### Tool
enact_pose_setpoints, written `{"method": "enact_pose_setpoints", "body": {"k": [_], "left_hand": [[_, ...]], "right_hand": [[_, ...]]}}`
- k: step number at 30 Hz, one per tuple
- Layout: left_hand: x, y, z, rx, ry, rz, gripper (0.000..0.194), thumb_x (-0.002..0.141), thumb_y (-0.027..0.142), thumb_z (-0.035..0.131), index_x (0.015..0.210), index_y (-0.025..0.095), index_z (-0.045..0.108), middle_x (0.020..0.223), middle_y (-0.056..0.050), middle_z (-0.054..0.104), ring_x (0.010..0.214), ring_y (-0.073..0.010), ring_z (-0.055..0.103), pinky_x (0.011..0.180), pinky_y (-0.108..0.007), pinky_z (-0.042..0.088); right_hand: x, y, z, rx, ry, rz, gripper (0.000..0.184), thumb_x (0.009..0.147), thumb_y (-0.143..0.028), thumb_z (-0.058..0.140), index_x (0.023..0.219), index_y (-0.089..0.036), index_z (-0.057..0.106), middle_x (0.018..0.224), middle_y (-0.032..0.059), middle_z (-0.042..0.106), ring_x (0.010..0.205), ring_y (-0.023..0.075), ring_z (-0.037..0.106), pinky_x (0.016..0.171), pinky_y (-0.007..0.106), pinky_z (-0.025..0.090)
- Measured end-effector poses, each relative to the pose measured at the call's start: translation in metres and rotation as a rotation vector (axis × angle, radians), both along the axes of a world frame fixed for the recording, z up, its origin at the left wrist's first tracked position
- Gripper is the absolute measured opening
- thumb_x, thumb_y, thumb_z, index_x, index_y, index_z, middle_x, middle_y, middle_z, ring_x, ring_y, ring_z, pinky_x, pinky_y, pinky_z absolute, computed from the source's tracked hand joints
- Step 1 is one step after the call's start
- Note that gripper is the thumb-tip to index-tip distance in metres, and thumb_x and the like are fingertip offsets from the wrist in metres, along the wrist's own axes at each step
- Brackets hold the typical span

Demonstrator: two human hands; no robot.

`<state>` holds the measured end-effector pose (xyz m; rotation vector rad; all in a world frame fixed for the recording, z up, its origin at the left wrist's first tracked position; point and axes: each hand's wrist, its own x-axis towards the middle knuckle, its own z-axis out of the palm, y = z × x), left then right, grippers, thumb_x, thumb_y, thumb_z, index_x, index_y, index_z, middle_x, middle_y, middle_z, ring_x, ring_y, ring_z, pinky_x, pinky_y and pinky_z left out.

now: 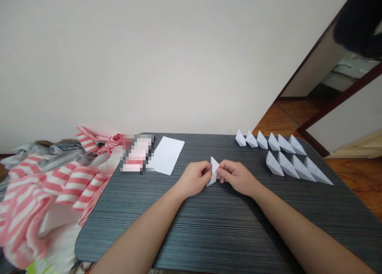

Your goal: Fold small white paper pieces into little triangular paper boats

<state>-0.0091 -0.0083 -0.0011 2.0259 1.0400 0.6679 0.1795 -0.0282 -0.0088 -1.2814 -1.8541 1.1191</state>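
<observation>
Near the middle of the dark table (pixel 191 218), a small folded white paper piece (pixel 214 170) is held up between both hands. It looks like an origami boat seen nearly end-on, with pointed top and bottom. My left hand (pixel 195 176) pinches its left side between thumb and fingers. From the other side, my right hand (pixel 235 175) grips its right edge with closed fingertips. To the right stand two rows of similar folded paper boats (pixel 262 140), several in each row, the nearer row (pixel 286 165) starting closer to my right hand.
A stack of white paper sheets (pixel 167 154) lies at the back left, beside a blurred-out, phone-like rectangle (pixel 137 154). Red-and-white striped cloth (pixel 32 202) and other fabric are heaped left of the table. A pale wall rises behind; wooden floor (pixel 355 174) shows at right.
</observation>
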Motion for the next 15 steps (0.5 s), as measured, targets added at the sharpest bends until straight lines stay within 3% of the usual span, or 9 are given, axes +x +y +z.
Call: {"method": "enact_pose_setpoints", "body": {"k": [15], "left_hand": [[0.0003,0.0,0.001,0.008,0.011,0.004,0.015,0.079,0.018,0.044,0.065,0.015,0.05,0.057,0.004,0.047,0.054,-0.0081,0.04,0.051,-0.021,0.025]], "right_hand": [[-0.0004,-0.0001,0.0024,-0.002,-0.005,-0.005,0.017,0.088,-0.027,0.047,0.077,-0.017,0.056,0.066,0.0002,0.062,0.058,0.0119,0.059,0.058,0.024,0.046]]}}
